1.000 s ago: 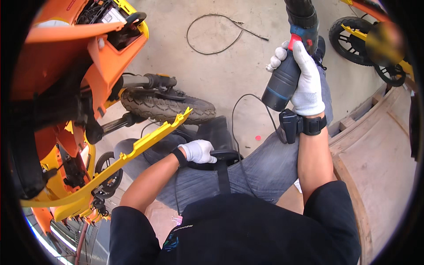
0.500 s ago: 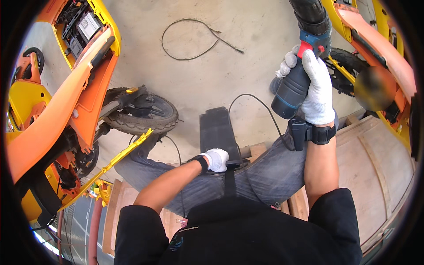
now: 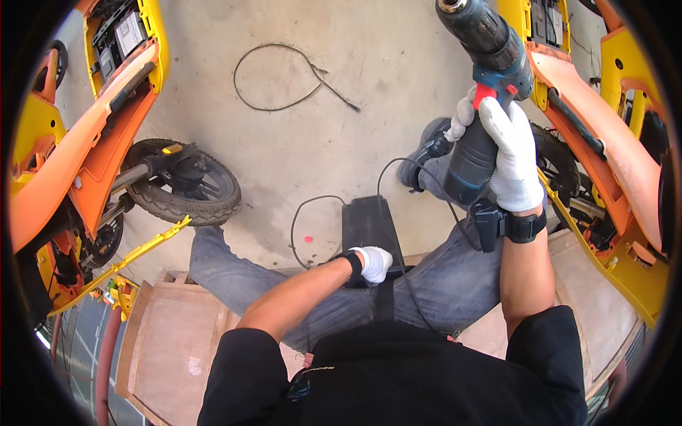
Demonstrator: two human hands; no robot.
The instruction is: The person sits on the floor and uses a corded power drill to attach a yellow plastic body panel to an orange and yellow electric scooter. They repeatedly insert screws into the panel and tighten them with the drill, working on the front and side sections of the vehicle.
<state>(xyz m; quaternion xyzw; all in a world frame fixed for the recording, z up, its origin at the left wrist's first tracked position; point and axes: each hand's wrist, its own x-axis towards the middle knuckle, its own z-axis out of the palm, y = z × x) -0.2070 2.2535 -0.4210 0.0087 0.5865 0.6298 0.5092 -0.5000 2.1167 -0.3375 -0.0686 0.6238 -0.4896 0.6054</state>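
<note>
My right hand [image 3: 513, 153], in a white knit glove, is wrapped round the grip of a dark blue and black cordless drill [image 3: 499, 53]. The tool is raised at the upper right, its chuck toward the far edge and the red trigger beside my fingers. Between my knees is a flat black panel-like piece [image 3: 369, 226]. My gloved left hand [image 3: 374, 265] is closed at its near end; the fingertips are hidden. Each wrist wears a black strap, and the right one carries a small black box [image 3: 489, 221] with a cable.
Orange and yellow motorbikes flank me; the left one's front wheel [image 3: 188, 186] lies close to my left knee, beside a yellow strip [image 3: 128, 263]. A looped black cable [image 3: 273, 108] is on the concrete floor. Wooden panels [image 3: 186, 348] are under and beside my legs.
My view has shifted, so the left bike and floor cable appear further left. More of the drill's chuck and of my right shoe shows. Both hands keep their holds.
</note>
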